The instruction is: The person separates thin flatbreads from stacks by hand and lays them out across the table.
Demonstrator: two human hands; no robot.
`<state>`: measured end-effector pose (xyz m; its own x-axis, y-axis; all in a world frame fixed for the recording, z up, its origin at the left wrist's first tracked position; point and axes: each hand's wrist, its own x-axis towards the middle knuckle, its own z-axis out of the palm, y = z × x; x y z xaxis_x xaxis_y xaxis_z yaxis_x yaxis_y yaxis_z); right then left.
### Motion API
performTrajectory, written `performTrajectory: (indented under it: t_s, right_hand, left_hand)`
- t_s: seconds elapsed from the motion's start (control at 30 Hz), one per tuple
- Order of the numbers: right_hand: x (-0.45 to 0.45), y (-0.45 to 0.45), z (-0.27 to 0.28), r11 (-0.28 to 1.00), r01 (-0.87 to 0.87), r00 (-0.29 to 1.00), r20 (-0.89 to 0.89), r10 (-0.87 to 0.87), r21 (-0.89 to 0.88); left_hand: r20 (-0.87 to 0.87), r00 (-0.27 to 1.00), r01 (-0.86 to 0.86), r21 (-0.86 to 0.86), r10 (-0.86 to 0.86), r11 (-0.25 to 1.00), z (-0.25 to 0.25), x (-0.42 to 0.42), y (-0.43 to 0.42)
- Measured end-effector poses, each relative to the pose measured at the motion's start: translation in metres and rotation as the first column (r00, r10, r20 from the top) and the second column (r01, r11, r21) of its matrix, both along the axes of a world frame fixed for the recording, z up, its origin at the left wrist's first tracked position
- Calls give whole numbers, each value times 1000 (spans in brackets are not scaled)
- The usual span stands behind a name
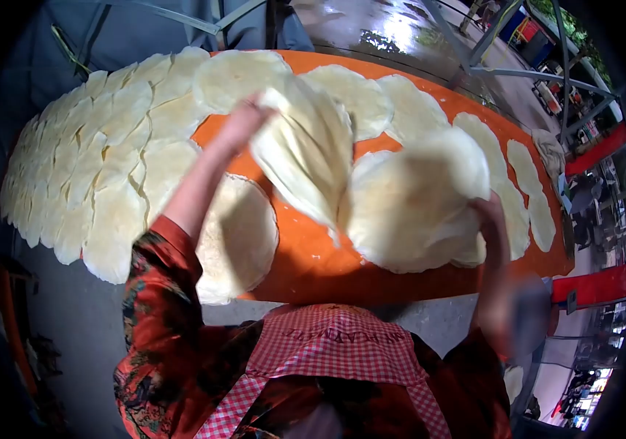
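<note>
My left hand (248, 123) is closed on the upper edge of a thin, pale flatbread (309, 150), which hangs in folds over the table. At the right, my right hand (490, 211), smeared by motion, grips the edge of another round flatbread (422, 197). This one is blurred in its upper part and overlaps pieces beneath it. A single round flatbread (238, 234) lies flat beside my left forearm. The orange tabletop (313, 271) shows between the sheets.
Overlapping flatbreads (71, 154) cover the left end of the table in rows. More rounds (357, 99) lie along the far edge and at the right end (531, 194). Metal frame bars (540, 72) stand beyond. A blurred dark shape (529, 314) is by my right forearm.
</note>
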<state>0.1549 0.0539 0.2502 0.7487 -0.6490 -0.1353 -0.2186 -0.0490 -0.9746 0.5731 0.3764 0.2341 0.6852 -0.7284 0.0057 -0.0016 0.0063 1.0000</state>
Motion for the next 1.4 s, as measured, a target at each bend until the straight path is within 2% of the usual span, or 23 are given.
performTrajectory:
  t_s: [0.03, 0.13, 0.2, 0.23, 0.27, 0.3, 0.33, 0.37, 0.4, 0.5, 0.57, 0.6, 0.7, 0.73, 0.77, 0.8, 0.87, 0.93, 1.07, 1.13, 1.2, 1.27, 1.4]
  right_hand:
    - [-15, -10, 1, 989, 142, 986, -86, -144, -33]
    - [-55, -26, -34, 972, 223, 966, -115, -230, -72]
    - [-71, -29, -69, 959, 257, 951, -143, -273, -123]
    - [-68, -19, -85, 913, 243, 960, -56, -275, -327]
    - [-60, -17, -87, 877, 208, 951, -122, -286, -434]
    - [-52, -15, -89, 829, 166, 934, -185, -306, -534]
    - [-44, -27, -75, 842, 144, 897, -291, -333, -520]
    - [-37, -38, -62, 857, 116, 848, -399, -349, -503]
    - [-30, -50, -48, 872, 83, 789, -503, -353, -482]
    - [25, -35, 43, 884, 60, 930, -295, -218, -465]
    - [55, -11, 89, 873, -65, 974, -221, -49, -483]
    - [66, 7, 104, 857, -116, 979, -202, 15, -502]
    - [92, 61, 99, 738, -307, 946, -280, 165, -601]
    - [100, 79, 84, 707, -378, 921, -324, 218, -599]
    - [107, 106, 54, 673, -458, 887, -354, 298, -581]
    - [110, 136, 16, 638, -530, 848, -370, 381, -559]
    - [111, 198, -72, 555, -640, 765, -372, 526, -531]
    - [109, 244, -143, 482, -723, 678, -371, 635, -495]
    - [55, 294, -208, 510, -768, 632, -330, 701, -387]
    - [22, 280, -205, 611, -722, 692, -329, 643, -325]
    - [-22, 248, -189, 797, -593, 761, -403, 508, -115]
    - [-77, 229, -234, 929, -340, 876, -410, 255, -147]
    - [-189, 208, -248, 982, -179, 786, -609, 109, -55]
  left_hand:
    - [-117, 993, -26, -35, 21, 999, 0, 34, 6]
    - [-149, 987, -56, -21, 52, 998, -48, 120, 43]
    - [-9, 983, -183, 44, 184, 982, -137, 185, 71]
    - [-114, 980, -149, 105, 161, 983, -193, 222, 93]
    - [-227, 946, -187, 203, 232, 961, -243, 249, 115]
    - [-250, 856, -342, 382, 452, 858, -226, 206, 115]
    - [-426, 820, -252, 333, 383, 909, -259, 214, 127]
    - [-405, 838, -202, 393, 366, 897, -246, 191, 129]
    - [-432, 860, -152, 291, 271, 945, -232, 176, 127]
    - [-442, 880, -118, 147, 172, 982, -243, 180, 127]
    - [-404, 874, -189, 232, 271, 954, -204, 170, 113]
    - [-410, 873, -262, 60, 263, 963, -212, 180, 102]
    - [-524, 801, -304, 59, 288, 951, -186, 195, 92]
    - [-92, 987, -121, 123, 133, 985, -209, 209, 111]
    - [369, 929, -84, 196, 6, 977, -237, 227, 129]
    - [656, 751, -151, 271, -68, 951, -245, 230, 142]
    - [557, 830, -182, 219, 30, 959, -251, 219, 117]
    - [173, 964, -220, 84, 203, 972, -239, 180, 68]
    - [114, 971, -211, 2, 209, 978, -199, 32, 16]
    - [133, 985, -116, 15, 113, 993, -193, -37, 2]
    - [130, 991, 32, 42, -37, 999, -194, -107, -15]
    - [98, 973, 201, 78, -208, 977, -195, -171, -30]
    - [16, 863, 496, 170, -505, 852, -204, -279, -53]
